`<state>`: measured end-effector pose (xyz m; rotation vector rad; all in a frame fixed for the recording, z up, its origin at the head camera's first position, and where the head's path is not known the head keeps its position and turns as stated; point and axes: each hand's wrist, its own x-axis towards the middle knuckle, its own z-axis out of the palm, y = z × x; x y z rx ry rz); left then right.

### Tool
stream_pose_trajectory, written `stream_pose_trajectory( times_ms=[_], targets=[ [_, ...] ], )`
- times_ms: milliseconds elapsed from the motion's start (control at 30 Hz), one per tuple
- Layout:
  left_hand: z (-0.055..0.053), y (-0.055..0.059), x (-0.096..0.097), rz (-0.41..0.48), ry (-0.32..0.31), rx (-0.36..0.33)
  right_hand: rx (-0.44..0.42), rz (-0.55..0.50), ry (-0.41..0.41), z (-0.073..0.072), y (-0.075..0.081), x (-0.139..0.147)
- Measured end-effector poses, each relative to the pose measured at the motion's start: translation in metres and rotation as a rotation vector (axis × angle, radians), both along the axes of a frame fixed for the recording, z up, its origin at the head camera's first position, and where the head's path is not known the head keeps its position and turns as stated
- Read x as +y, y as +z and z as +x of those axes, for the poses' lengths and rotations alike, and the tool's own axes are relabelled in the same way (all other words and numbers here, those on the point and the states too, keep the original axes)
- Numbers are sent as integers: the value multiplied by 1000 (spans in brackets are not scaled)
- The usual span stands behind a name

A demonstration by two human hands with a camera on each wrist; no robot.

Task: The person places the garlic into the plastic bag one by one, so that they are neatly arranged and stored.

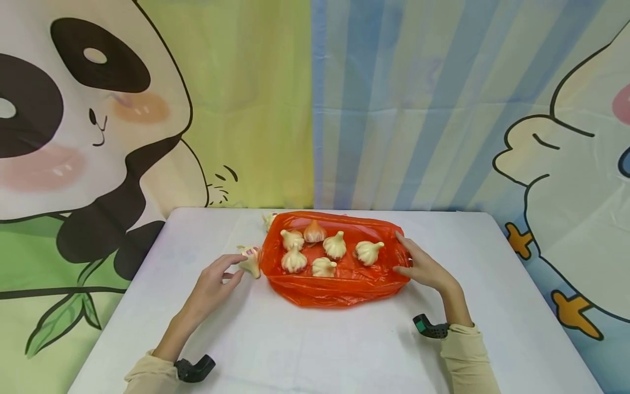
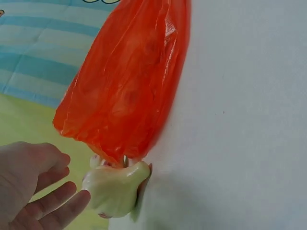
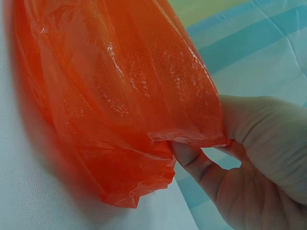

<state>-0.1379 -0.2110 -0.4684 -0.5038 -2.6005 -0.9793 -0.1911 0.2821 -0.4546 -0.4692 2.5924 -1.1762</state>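
Observation:
A red plastic bag (image 1: 315,290) lies on the table with its mouth spread wide, and several garlic bulbs (image 1: 335,245) rest inside it. One bulb among them is brownish-orange (image 1: 315,232). My left hand (image 1: 216,284) is at the bag's left side, fingers loosely bent and apart, the tips right at a garlic bulb (image 2: 112,189) lying outside the bag. On the opposite side, my right hand (image 1: 428,265) holds the bag's rim, thumb and fingers hooked over the red film (image 3: 139,96) in the right wrist view.
Another garlic bulb (image 1: 268,220) lies behind the bag's left corner, partly hidden by it. The white tabletop (image 1: 325,350) stretches in front of the bag. A cartoon-printed curtain (image 1: 394,109) hangs along the table's far edge.

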Motion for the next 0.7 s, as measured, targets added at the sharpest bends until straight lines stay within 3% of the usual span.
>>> stream_pose_trajectory(
  times_ms=[200, 333, 500, 600, 700],
  targets=[
    [-10, -6, 2, -90, -59, 89, 4, 6, -7, 0, -2, -1],
    [-16, -10, 1, -104, -104, 130, -3, 8, -5, -1, -2, -1],
    [-27, -13, -3, -168, -100, 85, -6, 18, -7, -2, 0, -1],
    [-39, -16, -7, -189, -66, 57, -5, 27, -13, -2, 0, -1],
    [-50, -22, -12, -156, -8, 17, -10, 25, -14, -2, -1, -1]
  ],
)
